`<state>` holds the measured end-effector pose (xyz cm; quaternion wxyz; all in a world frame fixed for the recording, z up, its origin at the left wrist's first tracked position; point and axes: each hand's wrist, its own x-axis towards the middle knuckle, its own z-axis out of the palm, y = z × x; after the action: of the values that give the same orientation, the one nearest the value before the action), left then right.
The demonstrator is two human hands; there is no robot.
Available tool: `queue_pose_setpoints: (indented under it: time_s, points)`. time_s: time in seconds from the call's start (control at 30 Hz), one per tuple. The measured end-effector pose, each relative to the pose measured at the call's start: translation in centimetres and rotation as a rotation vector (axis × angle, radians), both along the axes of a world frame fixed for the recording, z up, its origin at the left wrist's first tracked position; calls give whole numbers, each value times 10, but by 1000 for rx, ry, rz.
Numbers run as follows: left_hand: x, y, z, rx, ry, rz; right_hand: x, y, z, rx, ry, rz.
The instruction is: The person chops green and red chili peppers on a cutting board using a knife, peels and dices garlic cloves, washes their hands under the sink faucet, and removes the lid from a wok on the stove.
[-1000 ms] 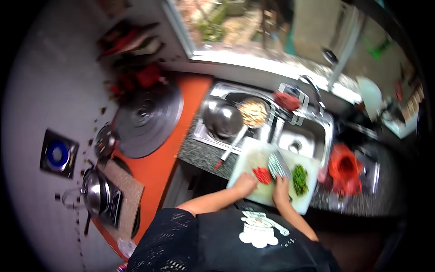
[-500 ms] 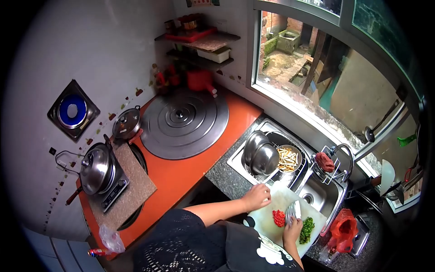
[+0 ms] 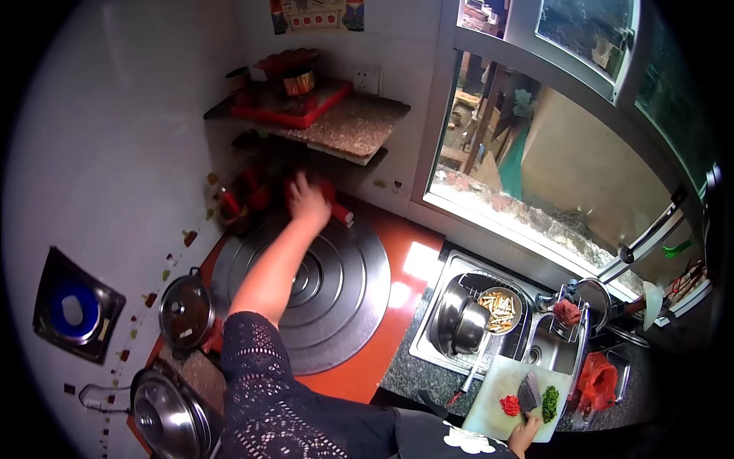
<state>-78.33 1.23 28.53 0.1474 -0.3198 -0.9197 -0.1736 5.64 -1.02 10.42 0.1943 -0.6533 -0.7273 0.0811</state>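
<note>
My left hand [image 3: 310, 200] reaches into the back corner, over the far edge of the big round metal lid [image 3: 348, 321]. Its fingers are stretched and somewhat apart, right at a dark red object [image 3: 327, 195] in shadow; whether they touch it I cannot tell. My right hand [image 3: 524, 433] is closed at the lower end of a kitchen knife [image 3: 529, 393], whose broad blade lies over the pale cutting board [image 3: 489, 417]. On the board, chopped red pepper [image 3: 510, 405] sits left of the blade and chopped greens [image 3: 550, 404] to its right.
Metal bowls [image 3: 463, 321] and a pan of pale strips [image 3: 501, 310] rest in the drainer beside the sink [image 3: 544, 352]. A red plastic bag [image 3: 599, 380] lies at the right. Stone shelves [image 3: 359, 126] overhang the corner. Lidded pots [image 3: 187, 312] stand at the left.
My left hand has gone from beside the cutting board to the back corner, near the red object. My right hand stays at the knife. The view has shifted toward the corner.
</note>
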Motion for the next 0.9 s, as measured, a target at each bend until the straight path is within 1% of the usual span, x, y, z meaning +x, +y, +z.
queue_pose_setpoints:
  time_s: [0.03, 0.07, 0.1, 0.13, 0.17, 0.2, 0.23, 0.27, 0.3, 0.33, 0.43, 0.47, 0.53, 0.6, 0.63, 0.67, 0.7, 0.73, 0.77, 0.8, 0.83, 0.87, 0.9]
  points:
    - [-42, 8, 2, -38, 69, 30, 9, -4, -3, 29, -57, -29]
    - [-82, 16, 5, -101, 98, 37, 12, -16, 14, -8, -113, -24]
    - [-119, 27, 7, -164, 124, 42, 12, -32, 44, -48, -170, -21]
    - [-153, 40, 6, -208, 171, 59, 6, -43, 70, -85, -316, -35]
    - [-169, 47, 10, -317, 197, 62, 1, -54, 87, -127, -461, -53]
    - [-204, 57, -6, -208, 172, 51, 14, -63, 89, -169, -463, -29]
    - [-219, 62, -3, -243, 102, -2, 33, -80, 77, -63, -502, 4]
    - [-228, 67, 8, -276, 37, -59, 35, -87, 78, -218, -517, -146]
    - [-234, 71, 8, -257, 179, -92, 37, -99, 77, -372, -520, -303]
    - [-242, 76, 9, -265, 230, -117, 39, -108, 71, -383, -482, -339]
    - [-273, 78, -7, -358, 230, -138, 35, -141, 57, -450, -372, -506]
    - [-282, 76, -12, -399, 234, -141, 35, -147, 44, -354, -373, -529]
    - [-299, 65, -22, -471, 260, -132, 55, -145, 15, -279, -280, -407]
    - [-317, 54, -30, -544, 324, -135, 42, -126, 16, -259, -225, -382]
    - [-323, 46, -34, -584, 373, -145, 38, -114, 9, -154, -210, -331]
    - [-335, 36, -40, -590, 464, -176, 29, -99, 12, -194, -146, -340]
    - [-215, 34, 30, -838, 274, -77, 16, -85, 19, -193, -139, -305]
    - [-335, 3, -60, -575, 1020, -414, 15, -71, 14, -140, -115, -202]
    - [-319, -24, -67, -52, 296, -418, 10, -61, 9, -146, -63, -215]
    - [-231, -37, -27, -189, 157, -154, 2, -50, 9, -163, -55, -221]
    - [-226, -57, -41, -87, 308, -220, -12, -39, 19, -190, -61, -210]
    - [-165, -74, -25, -32, 239, -304, -10, -32, 12, -168, -57, -151]
    - [-128, -93, -30, 34, 280, -330, -12, -23, 6, -237, -18, -182]
